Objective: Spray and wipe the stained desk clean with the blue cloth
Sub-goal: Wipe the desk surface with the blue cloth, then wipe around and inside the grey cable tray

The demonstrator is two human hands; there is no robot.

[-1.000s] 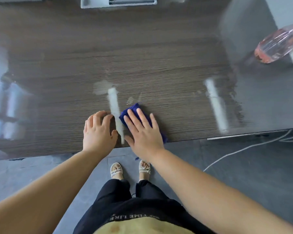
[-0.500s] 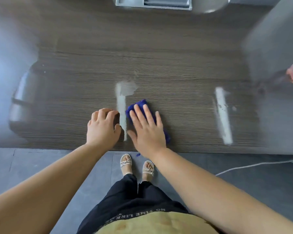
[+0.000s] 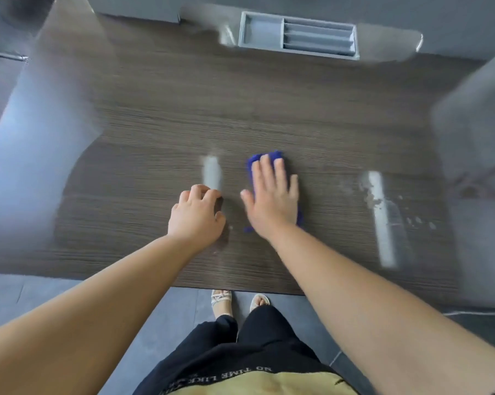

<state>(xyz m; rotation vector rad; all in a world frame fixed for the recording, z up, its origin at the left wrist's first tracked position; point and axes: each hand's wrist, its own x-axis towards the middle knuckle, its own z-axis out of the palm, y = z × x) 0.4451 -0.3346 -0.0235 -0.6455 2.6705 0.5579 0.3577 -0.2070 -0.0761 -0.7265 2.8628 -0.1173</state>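
Note:
The dark wood-grain desk (image 3: 269, 109) fills the view. My right hand (image 3: 270, 195) lies flat with straight fingers on the blue cloth (image 3: 265, 158), pressing it onto the desk; the cloth shows beyond the fingertips and at the wrist. My left hand (image 3: 196, 215) rests on the desk just left of it, fingers curled under, holding nothing. A pale streak (image 3: 212, 172) lies just beyond the left hand. Whitish stain specks (image 3: 369, 195) sit beside another pale streak at the right. The spray bottle is out of view.
A grey tray (image 3: 297, 34) with compartments is set into the desk's far edge. Bright glare covers the desk's left and right sides. The near desk edge runs just above my feet (image 3: 237, 302) on the grey floor.
My right hand has slid the cloth away from the left hand, farther from the desk's near edge and to the right. The view has shifted left; the spray bottle has left the frame.

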